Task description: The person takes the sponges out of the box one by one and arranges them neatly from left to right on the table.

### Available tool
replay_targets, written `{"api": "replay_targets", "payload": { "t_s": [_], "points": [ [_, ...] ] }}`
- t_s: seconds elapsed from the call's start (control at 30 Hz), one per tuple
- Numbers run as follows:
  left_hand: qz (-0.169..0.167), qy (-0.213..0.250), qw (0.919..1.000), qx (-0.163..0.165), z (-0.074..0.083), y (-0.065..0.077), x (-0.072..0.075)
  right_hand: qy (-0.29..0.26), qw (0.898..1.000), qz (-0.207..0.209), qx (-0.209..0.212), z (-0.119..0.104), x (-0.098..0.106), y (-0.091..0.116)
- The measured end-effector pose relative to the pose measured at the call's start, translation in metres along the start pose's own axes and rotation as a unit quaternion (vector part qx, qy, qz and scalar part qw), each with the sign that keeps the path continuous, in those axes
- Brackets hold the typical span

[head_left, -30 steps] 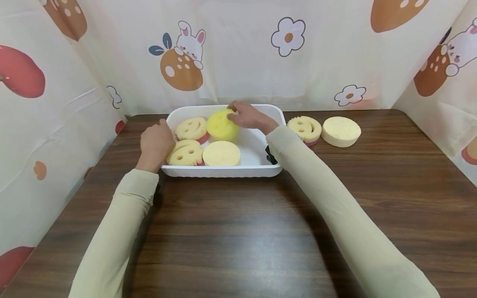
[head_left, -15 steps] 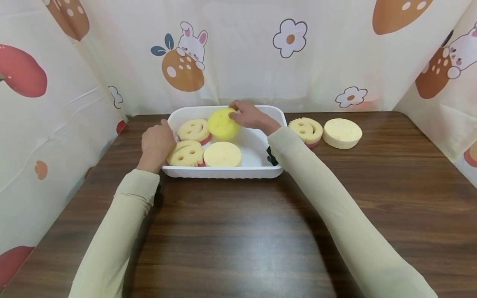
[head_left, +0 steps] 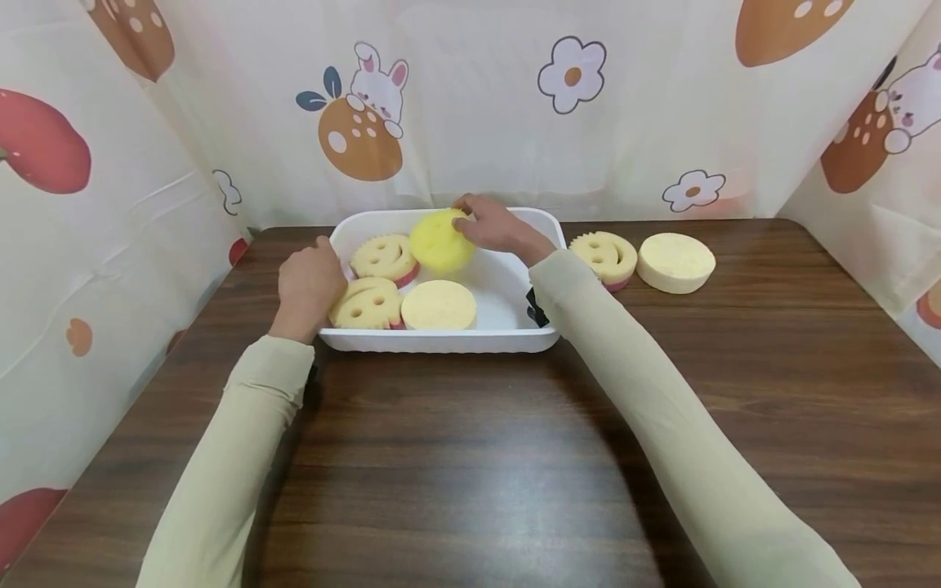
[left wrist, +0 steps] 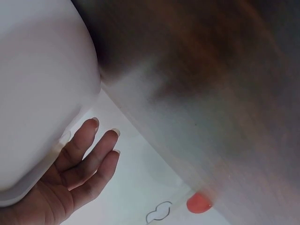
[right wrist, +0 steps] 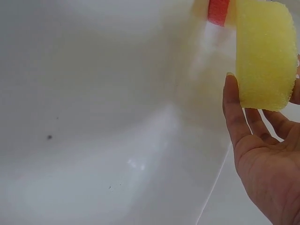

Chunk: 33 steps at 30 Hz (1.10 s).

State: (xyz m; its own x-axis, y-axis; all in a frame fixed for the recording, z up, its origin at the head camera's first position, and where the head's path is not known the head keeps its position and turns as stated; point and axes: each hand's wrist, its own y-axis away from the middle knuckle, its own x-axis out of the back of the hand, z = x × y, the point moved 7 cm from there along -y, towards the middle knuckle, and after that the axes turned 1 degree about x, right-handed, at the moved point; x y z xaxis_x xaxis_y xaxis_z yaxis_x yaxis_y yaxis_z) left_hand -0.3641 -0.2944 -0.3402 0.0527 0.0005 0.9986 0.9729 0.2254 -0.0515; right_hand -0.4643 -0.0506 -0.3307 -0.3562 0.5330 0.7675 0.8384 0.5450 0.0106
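My right hand (head_left: 494, 224) pinches a bright yellow round sponge (head_left: 439, 242) by its right edge, at the back of the white tray (head_left: 507, 341). In the right wrist view the yellow sponge (right wrist: 267, 56) stands on edge between fingers and thumb. My left hand (head_left: 310, 282) holds the tray's left rim; in the left wrist view its fingers (left wrist: 96, 164) lie outside the wall, thumb hidden. Inside the tray are a smiley-face sponge (head_left: 382, 256) at back left, another smiley-face sponge (head_left: 367, 304) at front left, and a plain cream round sponge (head_left: 439, 305) beside it.
Right of the tray, another smiley-face sponge (head_left: 604, 258) with a pink base sits on the brown wooden table (head_left: 470, 457). A plain cream round sponge (head_left: 675, 262) lies next to it. A printed curtain (head_left: 470, 106) hangs behind the table and along both sides.
My right hand has lifted the yellow sponge slightly and tilted it a little. The left hand keeps its place on the tray rim, and the other sponges stay where they were.
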Motion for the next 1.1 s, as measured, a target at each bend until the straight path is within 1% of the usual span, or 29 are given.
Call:
{"api": "replay_targets", "payload": {
  "t_s": [0.13, 0.23, 0.43, 0.57, 0.77, 0.87, 1.0, 1.1],
  "points": [
    [0.001, 0.002, 1.0, 0.0, 0.0, 0.002, 0.0, -0.002, 1.0, -0.004, -0.004, -0.002, 0.0, 0.001],
    [-0.003, 0.004, 1.0, 0.001, 0.0, 0.004, 0.001, 0.009, 1.0, -0.009, -0.004, -0.005, 0.0, 0.003],
    [-0.003, 0.009, 0.9999, 0.004, -0.002, 0.006, 0.005, 0.024, 1.0, -0.01, 0.006, -0.008, 0.003, 0.004],
    [-0.014, 0.011, 0.9998, 0.002, -0.002, 0.007, 0.005, 0.025, 1.0, -0.004, -0.004, -0.005, 0.006, 0.007],
    [-0.01, 0.007, 0.9999, 0.0, 0.0, 0.008, 0.005, 0.007, 1.0, 0.013, -0.008, 0.004, 0.012, 0.011],
    [-0.016, 0.008, 0.9998, -0.001, 0.001, 0.009, 0.003, 0.002, 1.0, 0.016, -0.012, 0.007, 0.015, 0.013],
    [-0.018, 0.006, 0.9998, 0.004, -0.001, 0.009, 0.002, 0.003, 1.0, 0.015, -0.01, 0.006, 0.02, 0.015],
    [-0.01, 0.007, 0.9999, 0.006, -0.001, 0.008, 0.003, -0.005, 1.0, 0.022, -0.003, 0.002, 0.026, 0.016]
  ]
}}
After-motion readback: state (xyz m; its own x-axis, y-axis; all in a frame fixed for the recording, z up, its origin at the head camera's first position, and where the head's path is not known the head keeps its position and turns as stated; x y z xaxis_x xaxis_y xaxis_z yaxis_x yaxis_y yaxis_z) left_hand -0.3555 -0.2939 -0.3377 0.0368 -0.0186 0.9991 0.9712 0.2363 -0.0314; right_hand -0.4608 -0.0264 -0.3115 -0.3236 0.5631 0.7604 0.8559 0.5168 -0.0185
